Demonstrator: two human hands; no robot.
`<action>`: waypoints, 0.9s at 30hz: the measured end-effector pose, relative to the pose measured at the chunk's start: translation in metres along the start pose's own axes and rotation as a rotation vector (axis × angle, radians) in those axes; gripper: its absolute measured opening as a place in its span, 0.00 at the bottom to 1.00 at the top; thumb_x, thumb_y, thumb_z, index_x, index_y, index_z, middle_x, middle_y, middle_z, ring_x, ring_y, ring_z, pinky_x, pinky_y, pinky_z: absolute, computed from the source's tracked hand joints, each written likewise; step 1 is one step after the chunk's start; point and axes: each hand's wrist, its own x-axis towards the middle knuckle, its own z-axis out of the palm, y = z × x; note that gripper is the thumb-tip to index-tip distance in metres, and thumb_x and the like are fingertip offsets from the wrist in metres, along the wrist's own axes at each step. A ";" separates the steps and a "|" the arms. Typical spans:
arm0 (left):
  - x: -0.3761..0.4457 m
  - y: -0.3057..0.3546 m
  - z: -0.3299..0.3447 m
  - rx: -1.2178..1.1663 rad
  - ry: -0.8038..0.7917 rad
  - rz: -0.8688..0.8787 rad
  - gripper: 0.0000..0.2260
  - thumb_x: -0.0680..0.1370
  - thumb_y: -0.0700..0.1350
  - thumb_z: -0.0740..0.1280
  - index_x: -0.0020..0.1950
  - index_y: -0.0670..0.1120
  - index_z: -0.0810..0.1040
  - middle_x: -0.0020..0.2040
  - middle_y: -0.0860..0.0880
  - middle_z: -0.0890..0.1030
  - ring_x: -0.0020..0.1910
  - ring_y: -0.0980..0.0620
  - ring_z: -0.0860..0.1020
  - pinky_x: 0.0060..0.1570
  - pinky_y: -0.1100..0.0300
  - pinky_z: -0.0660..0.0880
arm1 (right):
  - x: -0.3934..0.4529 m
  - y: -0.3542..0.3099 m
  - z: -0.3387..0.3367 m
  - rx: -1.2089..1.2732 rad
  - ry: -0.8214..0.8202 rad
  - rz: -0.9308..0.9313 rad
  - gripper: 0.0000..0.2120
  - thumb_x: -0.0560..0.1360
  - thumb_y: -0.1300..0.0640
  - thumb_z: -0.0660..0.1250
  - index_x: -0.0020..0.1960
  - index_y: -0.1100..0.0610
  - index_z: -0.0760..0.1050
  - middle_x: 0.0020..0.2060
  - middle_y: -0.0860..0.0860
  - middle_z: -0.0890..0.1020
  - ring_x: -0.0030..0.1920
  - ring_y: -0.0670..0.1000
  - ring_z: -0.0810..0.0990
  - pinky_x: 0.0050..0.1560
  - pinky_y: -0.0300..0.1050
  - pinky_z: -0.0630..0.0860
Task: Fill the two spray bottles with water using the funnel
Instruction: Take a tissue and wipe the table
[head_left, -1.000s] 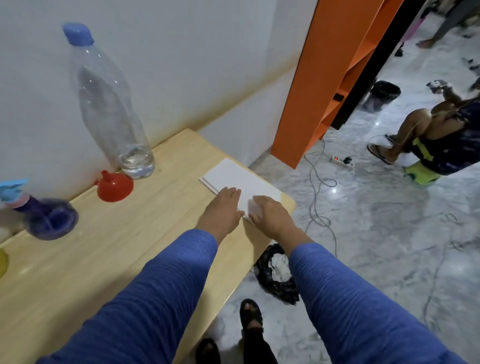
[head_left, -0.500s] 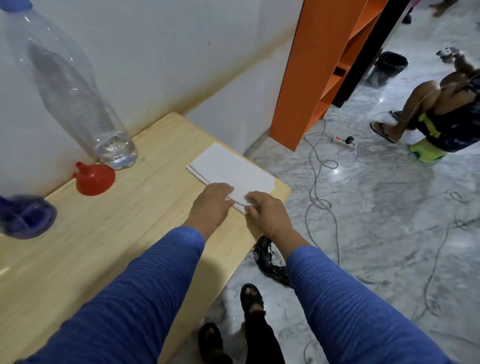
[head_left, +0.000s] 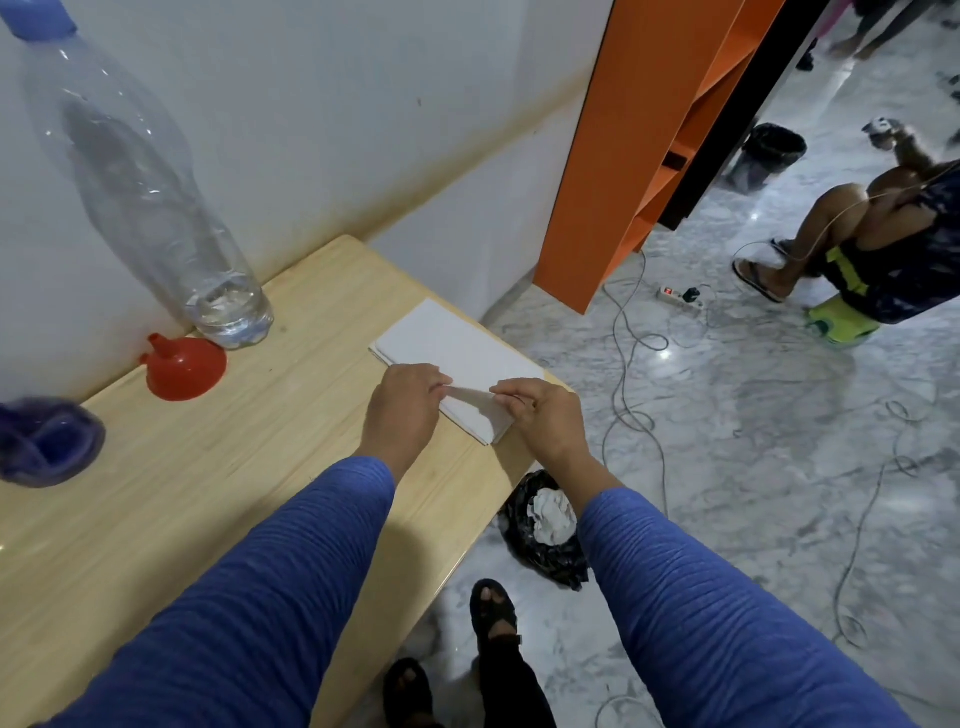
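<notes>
A stack of white tissue paper (head_left: 457, 353) lies at the wooden table's right end. My left hand (head_left: 402, 410) and my right hand (head_left: 540, 415) both pinch the near edge of its top sheet and lift it slightly. A red funnel (head_left: 184, 366) lies mouth-down by the wall. Beside it stands a tall clear water bottle (head_left: 150, 192) with a blue cap and a little water at the bottom. A purple spray bottle (head_left: 47, 441) shows only its base at the left edge; the top is cut off.
The wooden table (head_left: 208, 493) ends just right of the paper. Below that corner sits a black bag with crumpled tissue (head_left: 545, 525) on the marble floor. An orange shelf unit (head_left: 634, 145), cables with a power strip (head_left: 678, 299), and a crouching person (head_left: 883, 260) are at right.
My hands went from lying flat on the paper stack to pinching and lifting its top sheet. The view shifted left-down, pushing the spray bottle toward the frame edge.
</notes>
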 end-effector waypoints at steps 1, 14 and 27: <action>0.001 0.000 -0.004 -0.031 0.024 -0.017 0.10 0.79 0.42 0.62 0.55 0.44 0.82 0.56 0.49 0.80 0.58 0.49 0.73 0.52 0.58 0.69 | 0.002 -0.006 -0.005 0.008 0.011 -0.012 0.06 0.73 0.62 0.70 0.49 0.57 0.84 0.49 0.50 0.84 0.50 0.44 0.78 0.53 0.26 0.70; 0.009 -0.019 -0.136 -0.226 0.452 -0.086 0.06 0.78 0.44 0.64 0.47 0.44 0.80 0.45 0.48 0.81 0.48 0.48 0.75 0.47 0.60 0.67 | 0.034 -0.132 0.016 0.109 -0.004 -0.123 0.05 0.74 0.64 0.66 0.47 0.61 0.80 0.34 0.52 0.82 0.32 0.44 0.80 0.40 0.36 0.78; -0.096 -0.111 -0.103 -0.156 0.417 -0.376 0.08 0.75 0.47 0.68 0.46 0.43 0.81 0.46 0.49 0.82 0.48 0.49 0.79 0.51 0.52 0.76 | 0.040 -0.117 0.131 -0.284 -0.500 -0.303 0.06 0.71 0.62 0.64 0.41 0.56 0.79 0.42 0.50 0.80 0.42 0.50 0.76 0.38 0.28 0.67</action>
